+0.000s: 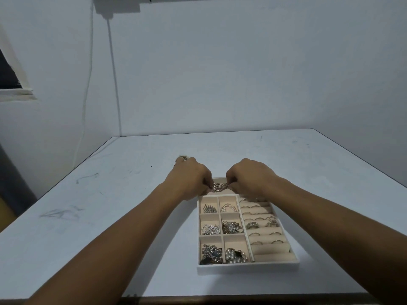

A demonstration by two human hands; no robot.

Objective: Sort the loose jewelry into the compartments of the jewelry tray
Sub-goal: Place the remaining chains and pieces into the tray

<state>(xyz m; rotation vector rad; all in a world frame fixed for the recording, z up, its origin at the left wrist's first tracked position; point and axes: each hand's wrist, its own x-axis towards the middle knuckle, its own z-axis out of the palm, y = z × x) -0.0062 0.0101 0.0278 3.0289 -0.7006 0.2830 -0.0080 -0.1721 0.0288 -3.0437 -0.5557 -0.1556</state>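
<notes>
A white jewelry tray [246, 267] with beige lining lies on the table in front of me. Its left compartments hold chains, pearls and earrings, and its right side has ring rolls with several rings [253, 225]. Over the tray's far compartment, my left hand [191, 177] and my right hand [248, 175] pinch the two ends of a silver link bracelet [218, 187] stretched between them. A small loose piece of jewelry [182, 158] lies on the table just beyond my left hand, partly hidden by it.
The white table [110, 194] has scuff marks on its left side. A wall stands close behind its far edge, with two cables [114, 73] hanging down at the left. The table's front edge runs just below the tray.
</notes>
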